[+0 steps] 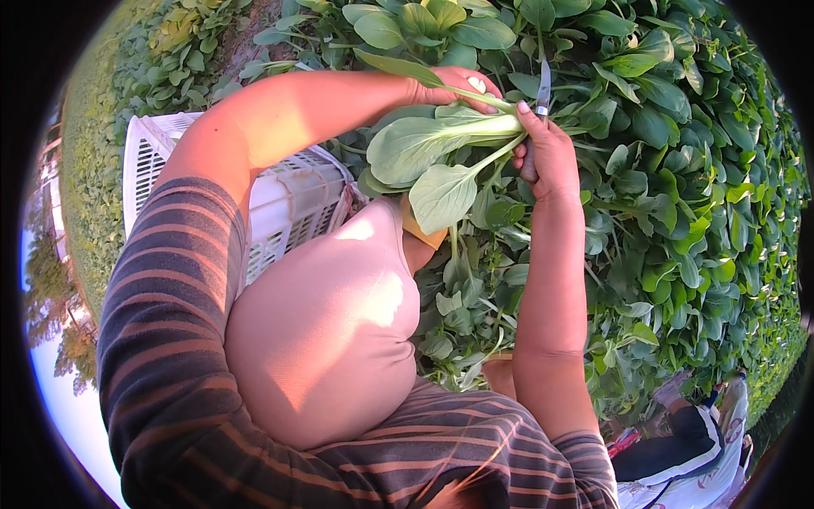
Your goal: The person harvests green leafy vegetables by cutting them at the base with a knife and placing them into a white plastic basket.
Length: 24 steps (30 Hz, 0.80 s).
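Note:
A head of bok choy (445, 137) lies across in front of me, its broad leaves spreading left and its pale stem base pointing right. My left hand (467, 89) holds it near the base, on the far side, and one leaf stalk crosses over the fingers. In my right hand (550, 153) is a small knife (544, 89), its handle in the curled fingers. The blade points away from me, apart from the stems. My right thumb presses against the stem base of the head. The cut end is hidden between the hands.
Growing leafy greens (661, 191) surround me, densest on the right. A white slatted plastic crate (296, 191) stands to the left, beside my bent knee (331, 305). Loose leaves (458, 312) cover the ground between my legs. Another person's dark-clothed leg (668, 445) shows at lower right.

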### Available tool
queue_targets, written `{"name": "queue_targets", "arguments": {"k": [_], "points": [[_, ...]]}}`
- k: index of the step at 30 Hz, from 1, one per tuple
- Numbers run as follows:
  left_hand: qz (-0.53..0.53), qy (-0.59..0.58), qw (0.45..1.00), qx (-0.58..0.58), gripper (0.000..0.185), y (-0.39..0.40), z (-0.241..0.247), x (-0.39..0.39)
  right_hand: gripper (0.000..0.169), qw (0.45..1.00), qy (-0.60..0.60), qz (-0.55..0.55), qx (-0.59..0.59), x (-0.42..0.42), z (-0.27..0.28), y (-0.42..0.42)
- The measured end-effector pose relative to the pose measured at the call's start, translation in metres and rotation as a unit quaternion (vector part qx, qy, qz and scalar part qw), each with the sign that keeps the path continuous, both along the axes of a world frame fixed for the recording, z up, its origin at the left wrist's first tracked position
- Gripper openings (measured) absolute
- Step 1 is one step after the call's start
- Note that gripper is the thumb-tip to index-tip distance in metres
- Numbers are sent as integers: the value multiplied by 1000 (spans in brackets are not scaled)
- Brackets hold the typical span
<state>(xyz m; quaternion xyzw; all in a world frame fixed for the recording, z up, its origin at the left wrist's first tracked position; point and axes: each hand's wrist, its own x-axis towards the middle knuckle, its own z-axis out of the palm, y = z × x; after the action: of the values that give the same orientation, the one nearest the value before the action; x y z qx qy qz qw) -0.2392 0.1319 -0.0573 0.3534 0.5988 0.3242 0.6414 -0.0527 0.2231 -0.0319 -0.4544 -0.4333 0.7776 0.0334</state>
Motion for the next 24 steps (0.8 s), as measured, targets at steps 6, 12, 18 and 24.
{"name": "queue_targets", "arguments": {"k": [6,12,18,24], "points": [[68,-313,940,-119,40,-5,-1,5,32,996,68,52,13,0,-12,0],[-70,117,990,-44,65,-8,38,16,34,995,58,41,69,-7,-23,-21],[-127,277,950,67,74,32,59,-4,41,935,-60,150,317,-32,-86,4],[-73,362,919,-138,95,43,36,-44,42,924,-64,200,320,-51,-109,7]]}}
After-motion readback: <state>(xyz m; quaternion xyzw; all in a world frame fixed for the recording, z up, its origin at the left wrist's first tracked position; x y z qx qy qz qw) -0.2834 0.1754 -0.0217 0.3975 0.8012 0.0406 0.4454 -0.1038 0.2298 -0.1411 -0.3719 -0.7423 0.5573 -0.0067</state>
